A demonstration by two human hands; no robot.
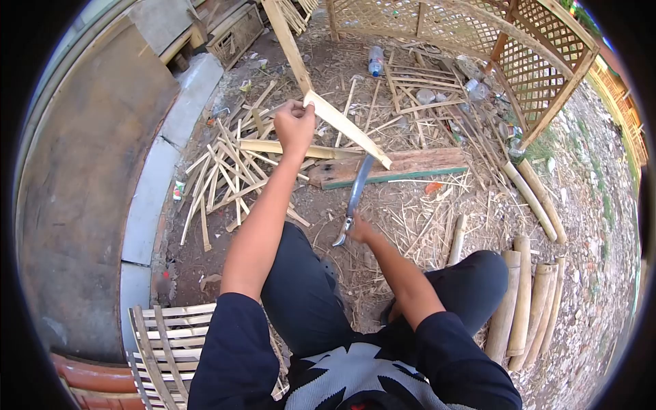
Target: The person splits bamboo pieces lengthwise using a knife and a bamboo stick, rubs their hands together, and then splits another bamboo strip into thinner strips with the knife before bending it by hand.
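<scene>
My left hand (295,126) is closed on a pale bamboo strip (345,126), pinching its upper end. The strip slants down to the right, and its lower end is at a thick wooden plank (410,166) on the ground. My right hand (360,227) is wrapped around the handle of a curved machete (357,188). Its dark blade points upward, with the tip at the strip's lower end; I cannot tell whether they touch. Behind my left hand a longer bamboo piece (287,48) runs up and away; whether it joins the strip is unclear.
Split bamboo sticks (222,174) lie piled on the left. Several bamboo poles (521,297) stand beside my right knee. A slatted bamboo frame (167,342) is at lower left. Lattice panels (540,89), a plastic bottle (376,61) and a grey concrete edge (147,198) surround the littered ground.
</scene>
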